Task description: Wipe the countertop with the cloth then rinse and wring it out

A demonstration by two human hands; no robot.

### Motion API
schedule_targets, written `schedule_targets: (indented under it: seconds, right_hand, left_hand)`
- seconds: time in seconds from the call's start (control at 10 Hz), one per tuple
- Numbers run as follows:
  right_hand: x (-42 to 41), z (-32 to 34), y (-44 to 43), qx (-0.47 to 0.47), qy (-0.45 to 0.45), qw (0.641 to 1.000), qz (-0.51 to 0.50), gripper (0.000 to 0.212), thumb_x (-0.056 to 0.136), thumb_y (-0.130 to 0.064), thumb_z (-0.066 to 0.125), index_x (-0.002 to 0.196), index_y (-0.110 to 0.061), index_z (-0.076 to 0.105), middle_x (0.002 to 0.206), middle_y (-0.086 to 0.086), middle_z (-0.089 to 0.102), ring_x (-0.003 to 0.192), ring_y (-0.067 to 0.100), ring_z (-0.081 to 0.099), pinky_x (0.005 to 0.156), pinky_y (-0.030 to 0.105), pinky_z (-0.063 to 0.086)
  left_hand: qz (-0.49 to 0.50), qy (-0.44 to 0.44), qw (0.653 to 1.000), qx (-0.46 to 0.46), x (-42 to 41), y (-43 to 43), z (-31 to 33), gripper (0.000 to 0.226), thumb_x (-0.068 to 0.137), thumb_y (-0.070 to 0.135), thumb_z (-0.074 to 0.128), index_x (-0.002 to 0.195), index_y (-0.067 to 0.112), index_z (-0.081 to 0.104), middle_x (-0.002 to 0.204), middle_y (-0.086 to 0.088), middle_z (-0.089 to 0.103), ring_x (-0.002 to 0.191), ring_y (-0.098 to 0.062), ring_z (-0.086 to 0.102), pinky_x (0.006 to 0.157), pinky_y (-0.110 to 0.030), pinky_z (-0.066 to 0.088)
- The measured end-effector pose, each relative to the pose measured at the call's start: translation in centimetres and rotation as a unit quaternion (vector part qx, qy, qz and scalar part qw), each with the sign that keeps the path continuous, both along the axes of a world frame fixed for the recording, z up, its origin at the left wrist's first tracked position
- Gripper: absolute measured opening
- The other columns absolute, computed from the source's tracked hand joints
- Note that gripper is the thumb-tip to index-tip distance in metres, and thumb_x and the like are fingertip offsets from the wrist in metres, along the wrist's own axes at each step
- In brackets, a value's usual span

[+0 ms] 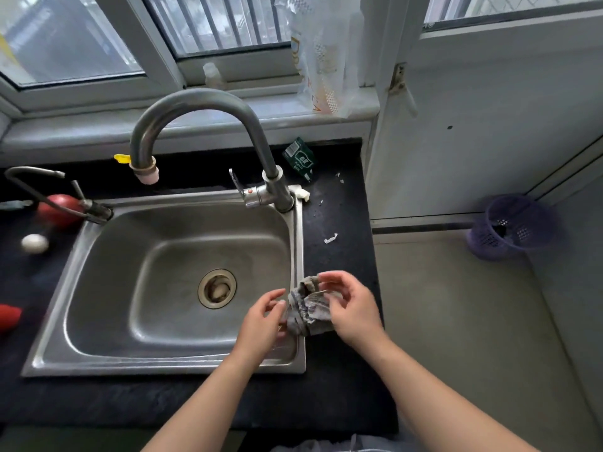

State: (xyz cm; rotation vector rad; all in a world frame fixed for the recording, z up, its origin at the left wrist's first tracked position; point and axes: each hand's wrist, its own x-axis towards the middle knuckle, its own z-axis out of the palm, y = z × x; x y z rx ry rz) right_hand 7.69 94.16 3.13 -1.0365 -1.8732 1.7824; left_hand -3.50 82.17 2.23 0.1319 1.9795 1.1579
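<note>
Holding noted, head view only: cloth (308,309), grey and bunched, sits between the two hands directly above the right rim of the sink (298,243), near its front corner. Right hand (350,308) has its fingers curled round the cloth's right side. Left hand (266,316), fingers half curled, appears to pinch the cloth's left edge; motion blur makes that contact uncertain. The bunch's long axis runs away from the person, roughly along the rim, so each hand takes one long flank. Countertop (336,223) lies under and beyond the right hand, with paper scraps (330,238) and a green packet (298,158) farther out on that side. Judgement: wiping looks unfinished, and the right hand is the nearer one for it. Spout mouth (145,174) hangs well off to the far left of the left hand, with no water seen running. Basin holds only the drain strainer (217,288), no standing water visible. Purple basket (512,226) stands on the floor far right of the right hand, contents not discernible.
</note>
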Motion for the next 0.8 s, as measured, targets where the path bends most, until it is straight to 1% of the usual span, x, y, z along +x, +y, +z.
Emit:
schedule_targets:
  seconds: [0.1,0.2,0.3,0.4,0.5,0.6,0.7,0.8]
  right_hand:
    - [1.6,-0.4,1.4,0.088,-0.059,0.993,-0.043,0.039,0.078,0.002,0.062,0.098,-0.031,0.059,0.105,-0.012,0.057,0.095,0.004,0.057,0.082,0.02,0.049]
    - [2.2,-1.3,1.1,0.065,-0.143,0.986,0.056,0.042,0.077,-0.015,0.071,0.115,-0.024,0.057,0.115,-0.009,0.054,0.096,0.008,0.056,0.087,0.027,0.05]
    - [2.2,-1.7,0.4,0.09,-0.114,0.989,0.029,0.043,0.078,-0.015,0.071,0.119,-0.02,0.058,0.113,-0.009,0.056,0.097,0.008,0.056,0.091,0.032,0.05]
    - [2.5,-1.1,0.6,0.144,-0.083,0.985,-0.047,0.042,0.079,-0.014,0.071,0.119,-0.019,0.06,0.113,-0.01,0.05,0.107,0.006,0.05,0.097,0.027,0.044]
    - [3.0,-0.9,0.8,0.195,-0.173,0.965,0.035,0.055,0.085,-0.025,0.065,0.136,-0.023,0.046,0.131,-0.002,0.038,0.124,0.014,0.038,0.103,0.025,0.035]
    - [3.0,-1.2,0.7,0.229,-0.335,0.902,0.15,0.063,0.095,-0.039,0.044,0.149,-0.031,0.013,0.151,0.003,0.013,0.136,0.023,0.021,0.108,0.035,0.031]
    - [3.1,-1.4,0.9,0.236,-0.342,0.893,0.169,0.064,0.096,-0.044,0.036,0.149,-0.032,0.003,0.153,0.003,0.006,0.136,0.025,0.019,0.108,0.038,0.03]
    - [3.6,-1.0,1.6,0.213,-0.314,0.911,0.165,0.064,0.095,-0.044,0.041,0.149,-0.031,0.009,0.152,0.002,0.011,0.136,0.023,0.021,0.11,0.036,0.029]
  left_hand:
    - [-0.051,0.1,0.993,-0.032,0.3,0.0,0.1,0.026,0.086,0.031,0.066,0.11,0.035,0.058,0.101,0.008,0.061,0.082,-0.014,0.06,0.077,-0.039,0.054]
    - [-0.066,0.142,0.987,-0.043,1.1,1.3,0.7,0.033,0.079,0.026,0.074,0.108,0.029,0.059,0.092,0.014,0.059,0.088,-0.011,0.06,0.081,-0.027,0.049]
    - [-0.081,0.166,0.982,-0.021,1.4,2.1,0.4,0.037,0.079,0.01,0.072,0.105,0.034,0.059,0.094,0.012,0.063,0.084,-0.012,0.066,0.079,-0.029,0.054]
    - [-0.109,0.11,0.986,0.054,1.8,2.8,0.4,0.047,0.082,0.0,0.065,0.106,0.039,0.055,0.107,0.0,0.065,0.086,-0.009,0.068,0.075,-0.021,0.055]
    - [-0.171,0.205,0.964,0.006,2.1,3.8,0.3,0.045,0.085,0.015,0.066,0.125,0.03,0.053,0.123,0.003,0.059,0.103,-0.007,0.06,0.088,-0.015,0.045]
    - [-0.247,0.358,0.899,-0.055,2.3,3.7,-0.1,0.062,0.087,0.025,0.063,0.143,0.03,0.036,0.141,0.005,0.038,0.127,-0.009,0.04,0.101,-0.023,0.037]
    - [-0.348,0.407,0.838,-0.104,2.6,3.1,-0.7,0.052,0.097,0.032,0.045,0.145,0.038,0.029,0.151,0.007,0.031,0.137,-0.011,0.031,0.098,-0.027,0.041]
    - [-0.366,0.408,0.828,-0.118,2.1,3.3,-0.7,0.049,0.097,0.036,0.042,0.145,0.037,0.031,0.15,0.006,0.034,0.136,-0.013,0.032,0.1,-0.03,0.041]
